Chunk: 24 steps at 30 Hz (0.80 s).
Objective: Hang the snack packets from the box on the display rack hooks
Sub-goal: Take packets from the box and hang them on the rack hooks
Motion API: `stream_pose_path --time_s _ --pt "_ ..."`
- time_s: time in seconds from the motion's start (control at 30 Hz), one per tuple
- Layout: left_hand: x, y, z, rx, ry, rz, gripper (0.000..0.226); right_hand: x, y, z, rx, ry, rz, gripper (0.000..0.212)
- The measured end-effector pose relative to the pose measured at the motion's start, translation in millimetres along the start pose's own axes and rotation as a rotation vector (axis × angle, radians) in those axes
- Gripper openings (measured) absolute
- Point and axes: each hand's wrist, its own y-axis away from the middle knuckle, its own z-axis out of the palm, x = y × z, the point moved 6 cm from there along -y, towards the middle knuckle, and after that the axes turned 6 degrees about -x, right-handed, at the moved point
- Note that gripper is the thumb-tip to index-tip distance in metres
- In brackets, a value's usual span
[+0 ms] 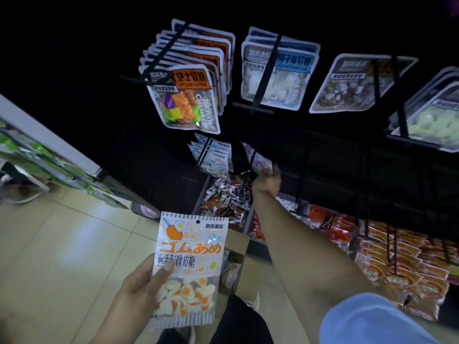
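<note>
My left hand [146, 281] grips a white snack packet [191, 266] printed with fried-egg gummies and orange lettering, held upright low in the view. My right hand [267, 178] reaches forward to a low hook on the black display rack [323, 150] and holds a pale packet [257, 158] at that hook. Just left of it, several blue-and-white packets [213, 157] hang on a neighbouring hook. The open cardboard box [239, 264] sits on the floor behind the egg packet, with more packets inside.
Upper hooks carry a row of orange-labelled candy bags [188, 95], blue-labelled bags [275, 73] and others to the right. Bins of wrapped snacks [226, 197] and orange packs [402, 259] line the rack's base. A shelf [49, 155] stands at left across the tiled floor.
</note>
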Motion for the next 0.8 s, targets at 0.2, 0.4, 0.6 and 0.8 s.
stream_pose_path --time_s 0.2,0.4,0.6,0.8 --pt "-16 -11 -5 -0.066 0.039 -0.033 0.019 31 95 -26 -0.207 0.06 0.077 0.05" --pt "-18 -30 19 -0.261 -0.054 -0.008 0.018 66 202 -70 -0.496 0.024 0.178 0.064" --pt "-45 -50 53 -0.5 -0.197 -0.061 0.018 51 230 -114 -0.314 0.038 0.057 0.038" --pt "-71 -67 95 -0.596 -0.236 -0.078 0.027 61 225 -159 -0.108 0.087 0.044 0.015"
